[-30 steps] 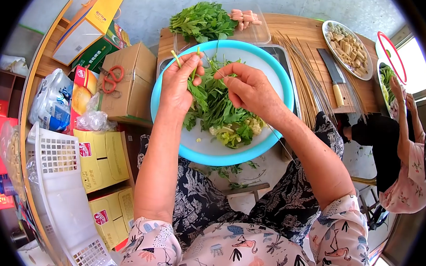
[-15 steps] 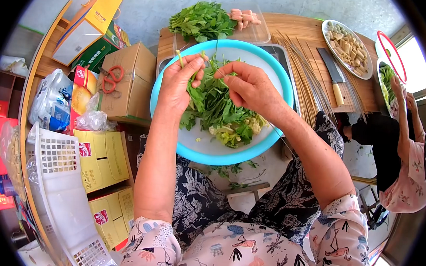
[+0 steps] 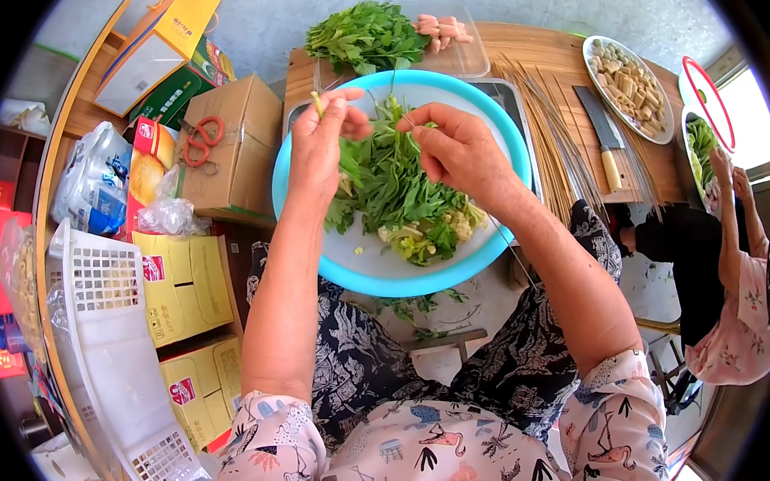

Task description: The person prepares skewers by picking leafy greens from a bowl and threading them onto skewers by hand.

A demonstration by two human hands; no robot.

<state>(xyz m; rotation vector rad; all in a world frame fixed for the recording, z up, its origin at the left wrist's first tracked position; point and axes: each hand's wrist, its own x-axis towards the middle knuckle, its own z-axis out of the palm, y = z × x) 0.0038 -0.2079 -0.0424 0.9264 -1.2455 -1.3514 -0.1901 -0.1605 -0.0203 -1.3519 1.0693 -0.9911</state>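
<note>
Left hand: raised over the left side of the basin; a short green stem is held between thumb and fingers, its pale end pointing up; the other fingers extend loosely to the right.
Right hand: over the right part of the basin, apart from the left; thumb and forefinger meet in a narrow pinch on a thin skewer, whose far part slants out below the wrist, past the rim; other fingers curled.
Leafy greens: heaped in the middle of the basin, beneath and between the hands.
Pale yellowish pieces: at the lower right of the heap; exact kind cannot be told.
Basin: round, white inside, turquoise rim, in front of the person's knees.
Clear tray: beyond the basin, with a bunch of greens at its left and pink pieces at its right.
Skewer bundle: loose, lying on the wooden table right of the basin.
Cleaver: beside the bundle, pale handle toward the person.
Oval plate: white, at the far right of the table, filled with light brown pieces.
Co-worker's hands: far right, by a dish of greens.
Cardboard box: left of the basin, red-handled scissors on it.
White basket: lower left, near yellow boxes.
Green scraps: below the basin's near edge.
</note>
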